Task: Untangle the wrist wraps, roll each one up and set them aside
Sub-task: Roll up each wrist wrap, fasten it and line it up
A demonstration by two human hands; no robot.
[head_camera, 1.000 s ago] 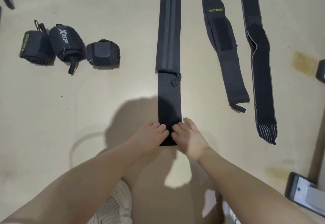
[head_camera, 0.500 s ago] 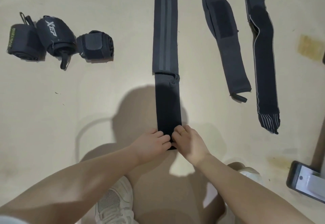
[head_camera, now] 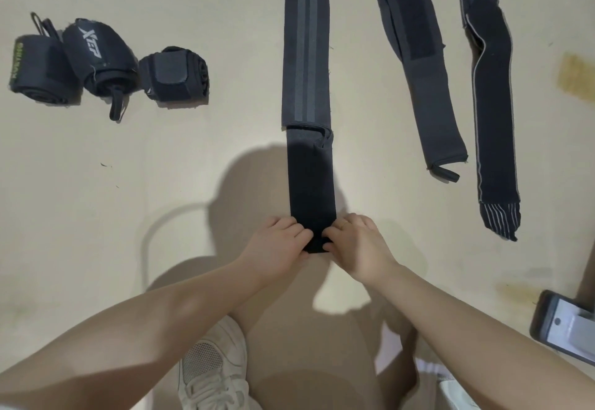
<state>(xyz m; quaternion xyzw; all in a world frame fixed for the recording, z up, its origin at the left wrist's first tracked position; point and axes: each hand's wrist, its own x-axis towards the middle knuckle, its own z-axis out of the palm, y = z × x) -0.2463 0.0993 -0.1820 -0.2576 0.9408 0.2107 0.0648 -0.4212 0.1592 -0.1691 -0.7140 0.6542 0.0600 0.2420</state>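
1. The striped wrap (head_camera: 307, 55) is a long dark grey band with two lighter stripes down its length; its near part is plain black, and a small loop sits at the seam between the two.
2. It lies flat and straight on the floor (head_camera: 193, 168), running away from the person, its near end between the hands.
3. Three wraps lie unrolled side by side: the striped wrap, the XUEYING wrap (head_camera: 418, 71) and the edged wrap (head_camera: 492, 120) to its right.
4. Three rolls (head_camera: 106, 65) sit together, well to the left.
5. The left hand (head_camera: 277, 245) and right hand (head_camera: 360, 245) pinch the near end with curled fingers, one at each corner.
6. A phone (head_camera: 566, 326) lies at the right edge.
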